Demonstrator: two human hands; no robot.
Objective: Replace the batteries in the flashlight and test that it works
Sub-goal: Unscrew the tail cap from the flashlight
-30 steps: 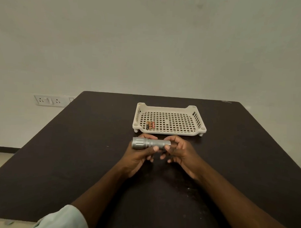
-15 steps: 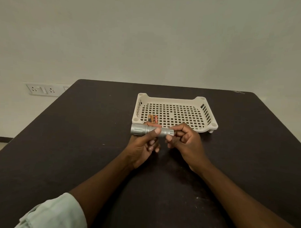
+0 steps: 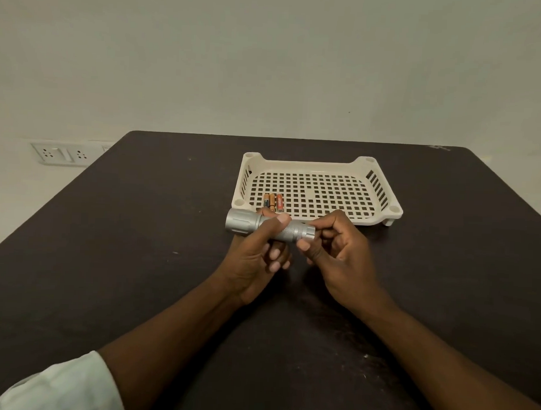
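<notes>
A silver flashlight (image 3: 247, 224) lies level above the dark table, its wide head pointing left. My left hand (image 3: 256, 259) grips its barrel from below, with the thumb across the top. My right hand (image 3: 338, 250) pinches the tail cap end with thumb and fingers. Behind the flashlight, three small batteries (image 3: 273, 202) lie side by side in the front left corner of a cream perforated tray (image 3: 371, 174).
The dark table (image 3: 138, 261) fills the lower view, with its far edge against a pale wall. A white socket strip (image 3: 62, 154) sits on the wall at the left, below table level. Light sleeves cover my upper forearms.
The head camera has tilted down, so the tray and hands sit lower and closer in view. Both hands still hold the flashlight; my right fingers have shifted slightly around the tail end.
</notes>
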